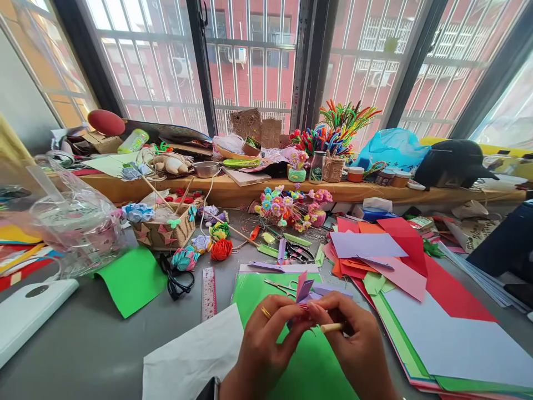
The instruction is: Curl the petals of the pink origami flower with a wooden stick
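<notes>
In front of me, both hands meet at a folded paper piece (pixel 305 290) with pink and purple flaps standing up. My left hand (pixel 268 333), with a ring on one finger, pinches it from the left. My right hand (pixel 357 330) grips its other side, and a pale wooden stick (pixel 331 328) pokes out from between that hand's fingers. The fingers hide the lower part of the paper. Beneath the hands lies a green sheet (pixel 316 366). Just behind them, scissors (pixel 281 287) rest on that sheet, partly covered by the paper.
On the right are stacked coloured sheets (pixel 458 344). White paper (pixel 191 355), a pink ruler (pixel 209 294) and black glasses (pixel 179 278) lie to the left. Behind stand a basket (pixel 162 233), paper roses (pixel 221 249) and crocheted flowers (pixel 287 205). More scissors (pixel 297 253) sit among paper strips.
</notes>
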### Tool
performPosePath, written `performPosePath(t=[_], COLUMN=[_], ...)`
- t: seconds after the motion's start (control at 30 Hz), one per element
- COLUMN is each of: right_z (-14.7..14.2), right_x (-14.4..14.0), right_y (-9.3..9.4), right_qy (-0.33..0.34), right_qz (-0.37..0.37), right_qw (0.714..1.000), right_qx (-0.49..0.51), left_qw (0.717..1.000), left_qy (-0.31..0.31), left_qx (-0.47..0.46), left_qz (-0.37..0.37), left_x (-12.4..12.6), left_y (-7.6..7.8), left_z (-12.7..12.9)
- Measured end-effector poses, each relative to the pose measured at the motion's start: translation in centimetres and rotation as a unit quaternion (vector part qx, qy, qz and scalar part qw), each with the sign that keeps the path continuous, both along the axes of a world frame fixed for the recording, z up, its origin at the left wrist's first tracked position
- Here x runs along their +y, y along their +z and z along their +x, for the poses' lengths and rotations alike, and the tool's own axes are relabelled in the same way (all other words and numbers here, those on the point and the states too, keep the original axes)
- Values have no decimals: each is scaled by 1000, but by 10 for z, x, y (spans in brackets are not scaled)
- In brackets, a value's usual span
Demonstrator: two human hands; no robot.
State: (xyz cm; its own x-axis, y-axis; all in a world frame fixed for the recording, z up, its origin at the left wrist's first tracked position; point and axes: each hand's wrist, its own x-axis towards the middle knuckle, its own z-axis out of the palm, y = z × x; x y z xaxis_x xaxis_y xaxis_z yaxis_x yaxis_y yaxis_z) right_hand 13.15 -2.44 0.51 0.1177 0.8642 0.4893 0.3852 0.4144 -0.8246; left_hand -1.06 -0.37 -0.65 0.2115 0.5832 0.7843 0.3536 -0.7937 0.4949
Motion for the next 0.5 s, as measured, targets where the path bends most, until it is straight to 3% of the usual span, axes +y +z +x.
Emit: performPosePath(t=[0.23,0.5], right_z=[0,-7], right_x=[1,-1], right_y=[2,-2], right_qy=[35,18], right_qz=[85,71], right_qw=[996,997], right_qx=[-20,9], left_qw=[1000,999], left_qy=[9,42], left_qx=[-2,6], left_qz=[-27,2], left_x=[1,0], left_y=[-2,-8], left_z=[0,-1])
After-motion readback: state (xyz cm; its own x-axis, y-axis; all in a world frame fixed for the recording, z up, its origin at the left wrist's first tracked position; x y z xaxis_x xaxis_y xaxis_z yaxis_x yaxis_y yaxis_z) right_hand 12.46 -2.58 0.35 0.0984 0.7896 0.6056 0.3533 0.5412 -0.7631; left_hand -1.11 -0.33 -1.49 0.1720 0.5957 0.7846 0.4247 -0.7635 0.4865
